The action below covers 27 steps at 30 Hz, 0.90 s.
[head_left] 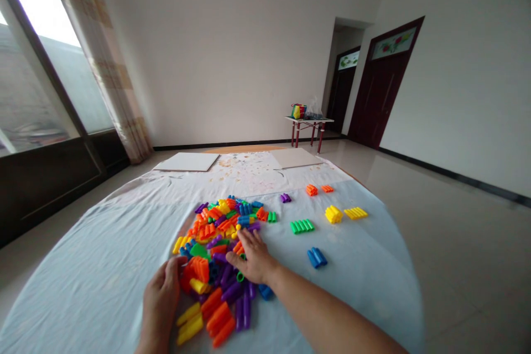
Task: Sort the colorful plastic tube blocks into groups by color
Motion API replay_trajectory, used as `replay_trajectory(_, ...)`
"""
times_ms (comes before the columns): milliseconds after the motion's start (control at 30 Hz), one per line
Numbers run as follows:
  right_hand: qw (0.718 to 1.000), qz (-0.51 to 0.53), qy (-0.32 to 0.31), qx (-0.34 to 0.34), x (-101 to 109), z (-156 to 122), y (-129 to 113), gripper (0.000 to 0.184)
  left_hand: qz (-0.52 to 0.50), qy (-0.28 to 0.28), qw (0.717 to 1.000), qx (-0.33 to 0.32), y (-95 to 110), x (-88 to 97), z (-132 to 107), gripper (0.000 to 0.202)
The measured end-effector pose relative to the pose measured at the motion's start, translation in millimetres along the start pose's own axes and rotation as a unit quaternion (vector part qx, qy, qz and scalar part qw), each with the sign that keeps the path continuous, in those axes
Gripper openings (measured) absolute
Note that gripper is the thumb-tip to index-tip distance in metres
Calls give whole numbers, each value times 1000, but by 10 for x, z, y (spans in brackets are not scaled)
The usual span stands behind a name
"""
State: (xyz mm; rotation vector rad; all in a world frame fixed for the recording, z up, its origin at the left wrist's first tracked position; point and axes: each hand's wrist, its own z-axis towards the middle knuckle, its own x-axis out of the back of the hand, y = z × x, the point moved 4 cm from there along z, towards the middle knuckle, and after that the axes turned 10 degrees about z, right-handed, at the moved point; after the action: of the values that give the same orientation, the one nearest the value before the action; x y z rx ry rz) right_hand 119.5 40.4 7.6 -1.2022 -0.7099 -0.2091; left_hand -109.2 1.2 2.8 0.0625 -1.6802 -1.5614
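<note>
A loose heap of plastic tube-shaped building blocks (226,254) in orange, purple, yellow, blue and green lies before me. At the heap's near left edge, my left hand (160,293) has its fingers bent around the side of an orange tube block (199,269); part of its grip is hidden. My right hand (254,257) reaches onto the heap's right side, thumb apart and fingers stretched over purple and green pieces. Closer to me lie orange blocks (220,323), yellow blocks (189,323) and purple tubes (243,310).
Right of the heap sit separate green (302,226), blue (317,258), yellow (333,214), orange (311,190) and purple blocks (285,198). Two flat boards (188,162) lie at the far end of the cloth-covered table (103,249). A small table (309,120) holding bags stands beyond.
</note>
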Motion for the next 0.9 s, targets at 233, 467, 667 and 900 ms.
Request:
replay_trajectory(233,983,-60,164,-57,439,309,251,48,-26,-13,999,14,-109,-46,37,47)
replay_trajectory(467,987,-70,111,-92,482,455,428,39,-6,-4,1000,10,-112,-32,52,46)
replay_trajectory(667,993,-68,85,-48,579,409,449,39,-3,1,1000,9,-139,-35,62,49)
replay_trajectory(900,995,-91,42,-26,684,369,591,51,-20,-2,1000,5,-170,-59,90,51)
